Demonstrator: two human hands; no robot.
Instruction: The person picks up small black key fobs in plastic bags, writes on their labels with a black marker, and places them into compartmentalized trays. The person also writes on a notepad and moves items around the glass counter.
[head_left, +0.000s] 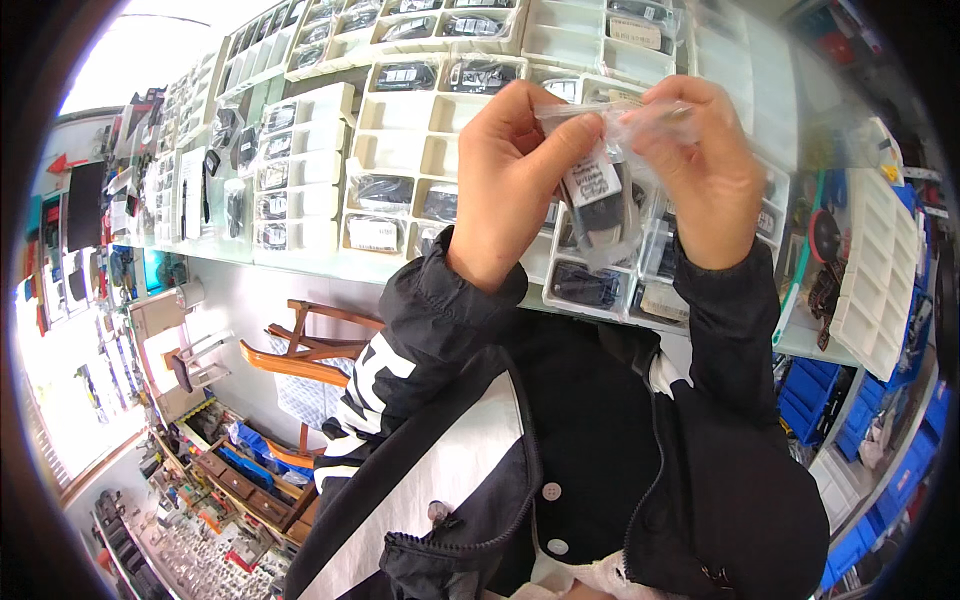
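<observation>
My left hand (502, 169) pinches the top edge of a clear zip bag (604, 244) between thumb and fingers. Inside the bag is a small black item with a white label (592, 178) bearing handwriting. At the other end of the bag's mouth, my right hand (709, 176) grips the crumpled plastic; its fingertips are partly blurred. The bag hangs upright over a white compartment tray (553, 300), apart from my body. Black bagged items, such as one (585, 283) below the bag, lie in that tray's compartments. My hands hide part of the trays behind them.
More white compartment trays (381, 115) cover the glass counter (300, 268), several holding bagged black items. A pen (184, 210) lies to the left. An upended tray (874, 262) and blue bins (806, 401) are at right. A wooden chair (300, 360) stands below the counter's edge.
</observation>
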